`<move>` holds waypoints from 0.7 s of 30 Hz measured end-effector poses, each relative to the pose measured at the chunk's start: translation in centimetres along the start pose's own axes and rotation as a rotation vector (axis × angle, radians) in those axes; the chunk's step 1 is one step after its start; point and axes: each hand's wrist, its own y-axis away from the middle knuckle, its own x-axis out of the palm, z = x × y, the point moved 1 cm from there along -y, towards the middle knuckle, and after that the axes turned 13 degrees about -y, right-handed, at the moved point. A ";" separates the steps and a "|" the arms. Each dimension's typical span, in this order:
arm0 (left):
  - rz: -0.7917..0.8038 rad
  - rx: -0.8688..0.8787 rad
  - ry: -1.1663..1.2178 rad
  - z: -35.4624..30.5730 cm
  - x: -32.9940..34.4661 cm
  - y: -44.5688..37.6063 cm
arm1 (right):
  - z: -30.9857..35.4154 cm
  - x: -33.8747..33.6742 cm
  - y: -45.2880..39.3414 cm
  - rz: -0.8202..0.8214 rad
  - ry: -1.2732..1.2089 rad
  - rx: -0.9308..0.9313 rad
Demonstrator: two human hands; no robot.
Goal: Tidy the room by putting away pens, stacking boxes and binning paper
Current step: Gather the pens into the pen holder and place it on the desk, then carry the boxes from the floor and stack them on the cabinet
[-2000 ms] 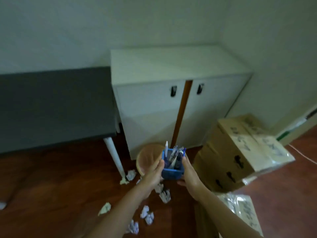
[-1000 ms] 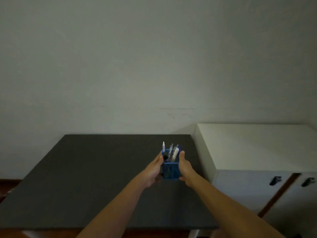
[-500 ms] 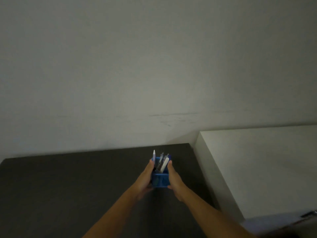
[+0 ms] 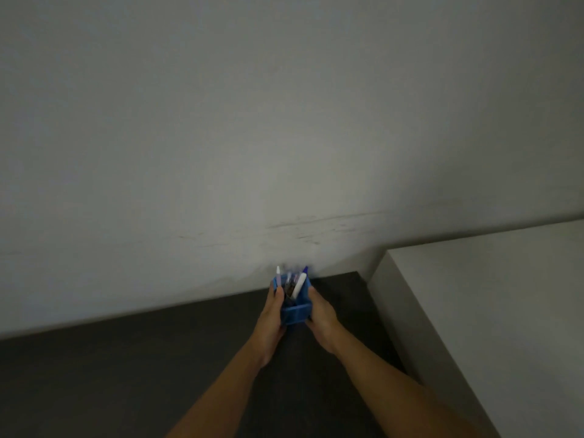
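Observation:
A small blue pen holder with several pens standing in it is held between both my hands near the back of the dark grey table, close to the wall. My left hand grips its left side and my right hand grips its right side. Whether the holder's base touches the table I cannot tell. The boxes, paper balls and bin are out of view.
A white cabinet, higher than the table top, stands directly to the right of the table. A plain light wall with faint scuff marks rises right behind the holder.
I lifted the pen holder from floor level beside the bin up over the dark table, then moved it forward toward the wall. The view swung from the floor to the table and wall.

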 end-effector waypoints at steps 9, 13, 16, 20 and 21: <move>-0.014 -0.060 0.077 -1.4 -0.9 -3.9 | 1.7 1.0 -3.0 0.039 0.037 -0.005; -0.142 -0.037 0.108 1.6 -3.2 -5.6 | 3.3 0.3 -0.5 -0.001 0.094 0.017; -0.260 -0.060 0.021 0.3 -1.9 -1.1 | 4.1 -1.9 3.7 -0.029 0.105 -0.037; -0.338 0.079 -0.202 -3.8 3.5 8.5 | 4.7 -7.3 9.6 -0.035 0.117 -0.161; -0.334 0.108 -0.222 -4.0 4.6 10.0 | 5.0 -9.0 11.4 -0.037 0.123 -0.171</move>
